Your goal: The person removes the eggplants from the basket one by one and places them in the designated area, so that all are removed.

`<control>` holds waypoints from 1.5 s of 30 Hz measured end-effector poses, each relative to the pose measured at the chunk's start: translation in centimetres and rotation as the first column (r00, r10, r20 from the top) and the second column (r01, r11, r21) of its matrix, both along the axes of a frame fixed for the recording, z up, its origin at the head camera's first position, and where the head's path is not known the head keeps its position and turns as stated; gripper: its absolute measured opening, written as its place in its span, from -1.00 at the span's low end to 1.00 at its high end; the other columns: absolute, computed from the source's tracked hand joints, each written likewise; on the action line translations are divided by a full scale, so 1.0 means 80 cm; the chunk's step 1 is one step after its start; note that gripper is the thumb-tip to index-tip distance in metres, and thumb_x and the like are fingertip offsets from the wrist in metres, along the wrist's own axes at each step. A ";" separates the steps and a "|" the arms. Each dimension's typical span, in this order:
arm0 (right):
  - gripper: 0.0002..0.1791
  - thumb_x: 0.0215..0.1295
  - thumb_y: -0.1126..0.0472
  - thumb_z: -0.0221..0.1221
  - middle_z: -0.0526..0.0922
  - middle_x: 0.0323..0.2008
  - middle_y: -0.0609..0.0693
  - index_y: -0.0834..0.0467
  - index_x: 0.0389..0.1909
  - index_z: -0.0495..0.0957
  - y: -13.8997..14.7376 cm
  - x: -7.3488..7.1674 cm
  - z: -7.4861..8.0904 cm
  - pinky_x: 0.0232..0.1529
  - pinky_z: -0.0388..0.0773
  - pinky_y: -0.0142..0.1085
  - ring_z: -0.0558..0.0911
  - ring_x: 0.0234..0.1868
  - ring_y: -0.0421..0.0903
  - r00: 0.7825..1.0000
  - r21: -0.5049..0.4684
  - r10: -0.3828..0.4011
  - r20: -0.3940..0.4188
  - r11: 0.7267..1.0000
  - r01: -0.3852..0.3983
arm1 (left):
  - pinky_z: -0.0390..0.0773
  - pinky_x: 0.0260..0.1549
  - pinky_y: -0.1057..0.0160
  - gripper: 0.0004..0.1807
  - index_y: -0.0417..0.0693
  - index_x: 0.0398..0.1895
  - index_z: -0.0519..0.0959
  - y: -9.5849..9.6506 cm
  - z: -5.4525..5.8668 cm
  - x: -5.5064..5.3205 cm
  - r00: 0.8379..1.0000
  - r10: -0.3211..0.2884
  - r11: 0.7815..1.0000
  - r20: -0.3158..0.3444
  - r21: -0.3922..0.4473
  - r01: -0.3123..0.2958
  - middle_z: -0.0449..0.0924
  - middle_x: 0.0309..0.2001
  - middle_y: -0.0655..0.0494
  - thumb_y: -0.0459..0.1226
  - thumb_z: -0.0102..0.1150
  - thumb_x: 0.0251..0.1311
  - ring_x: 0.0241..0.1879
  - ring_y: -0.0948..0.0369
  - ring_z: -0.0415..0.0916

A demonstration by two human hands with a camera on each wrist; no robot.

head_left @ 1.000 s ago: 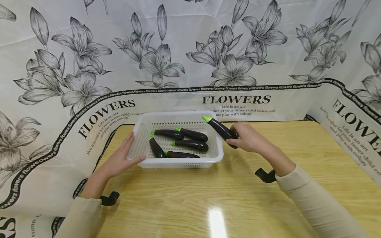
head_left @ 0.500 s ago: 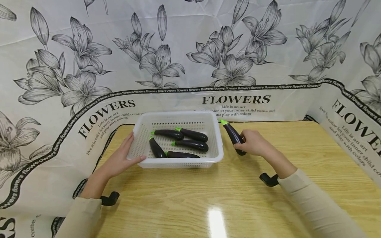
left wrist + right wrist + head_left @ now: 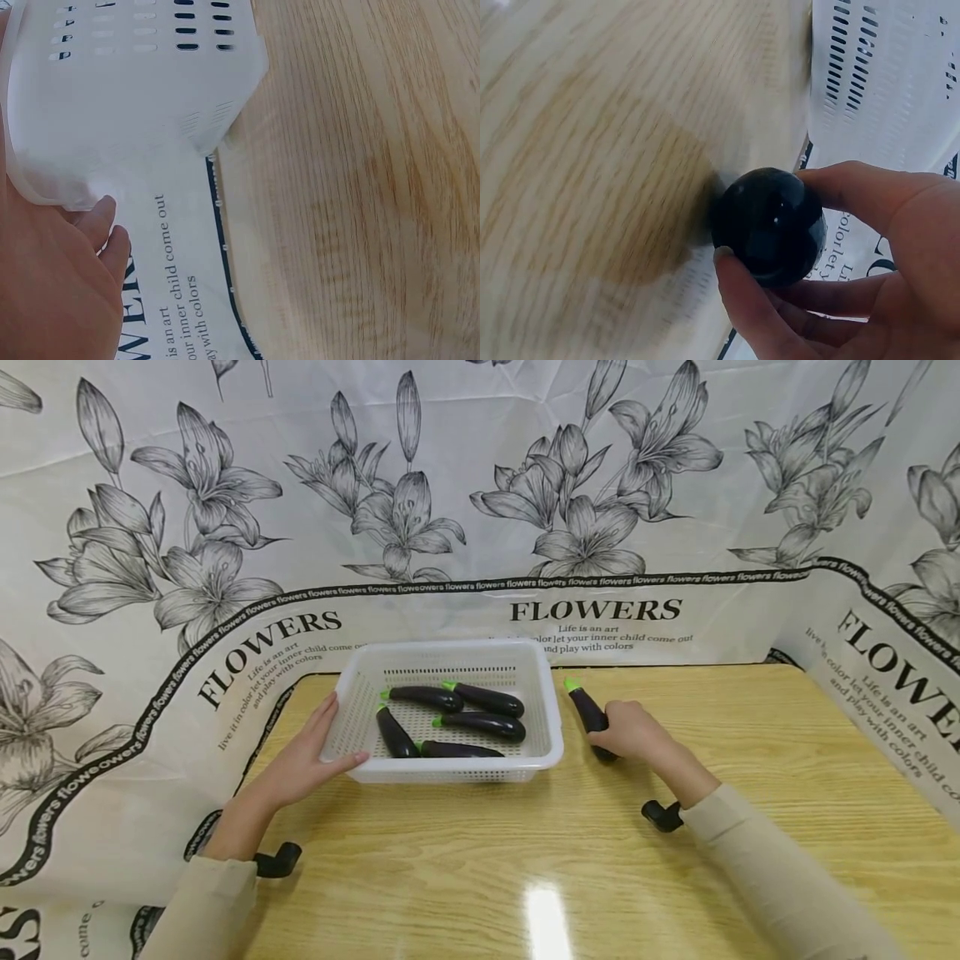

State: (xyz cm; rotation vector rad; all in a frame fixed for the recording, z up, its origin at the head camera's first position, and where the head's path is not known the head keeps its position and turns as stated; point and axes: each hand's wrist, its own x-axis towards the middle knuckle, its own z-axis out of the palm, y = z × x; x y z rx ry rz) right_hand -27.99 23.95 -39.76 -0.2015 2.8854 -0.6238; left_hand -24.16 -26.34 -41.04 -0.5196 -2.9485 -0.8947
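Note:
In the head view a glossy dark eggplant with a green stem end lies at an angle right of the white plastic basket. My right hand grips its thick lower end, close to the table. The right wrist view shows the rounded end of the eggplant between thumb and fingers. At the basket's left front corner, my left hand holds the rim, thumb over the front edge and fingers along the left side. In the left wrist view, fingertips curl under the rim. Several more eggplants lie inside the basket.
The wooden table spreads in front and to the right. A white curtain printed with flowers and lettering stands close behind the basket and along both sides. Black mounts are worn at both wrists.
My right hand has moved the eggplant from over the basket's right rim rightward and down to the table beside it. The left hand and basket have stayed put.

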 end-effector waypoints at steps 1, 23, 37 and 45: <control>-0.65 0.31 0.13 0.27 0.55 -0.43 0.16 0.39 -0.25 0.49 -0.002 0.000 0.000 -0.48 0.47 -0.26 0.53 -0.45 0.02 1.000 0.005 -0.001 -0.003 1.000 0.001 | 0.01 0.42 -0.42 0.19 -0.03 0.68 -0.32 0.000 0.000 0.000 1.000 0.000 1.000 -0.001 -0.001 0.000 -0.41 0.67 -0.02 0.24 0.20 0.30 0.58 -0.28 -0.20; -0.56 0.37 0.00 0.29 0.54 -0.44 0.14 0.35 -0.29 0.47 -0.014 -0.001 -0.008 -0.49 0.48 -0.24 0.52 -0.44 0.01 0.999 -0.010 -0.007 -0.032 1.000 0.006 | 0.01 0.42 -0.42 0.20 -0.07 0.68 -0.30 0.001 -0.001 0.000 1.000 0.005 1.000 -0.011 -0.018 -0.005 -0.40 0.67 -0.04 0.25 0.19 0.30 0.58 -0.28 -0.21; -0.22 0.45 0.01 0.19 0.44 0.20 0.61 0.66 0.29 0.28 -0.007 0.015 0.020 0.18 0.50 0.30 0.48 0.22 0.50 0.996 0.039 0.051 -0.073 0.998 -0.048 | 0.00 0.43 -0.42 0.20 -0.07 0.68 -0.31 0.001 0.000 0.001 1.000 0.004 1.000 -0.006 -0.019 -0.004 -0.40 0.67 -0.05 0.25 0.19 0.31 0.58 -0.29 -0.21; -0.25 0.43 0.02 0.21 0.54 0.09 0.55 0.62 0.28 0.32 -0.012 0.025 0.051 0.04 0.58 0.26 0.56 0.09 0.44 0.984 -0.003 0.084 -0.157 0.996 -0.085 | 0.03 0.42 -0.41 0.19 -0.10 0.68 -0.29 0.001 0.001 0.001 1.000 0.002 1.000 -0.018 -0.027 -0.002 -0.38 0.67 -0.07 0.25 0.18 0.31 0.57 -0.30 -0.17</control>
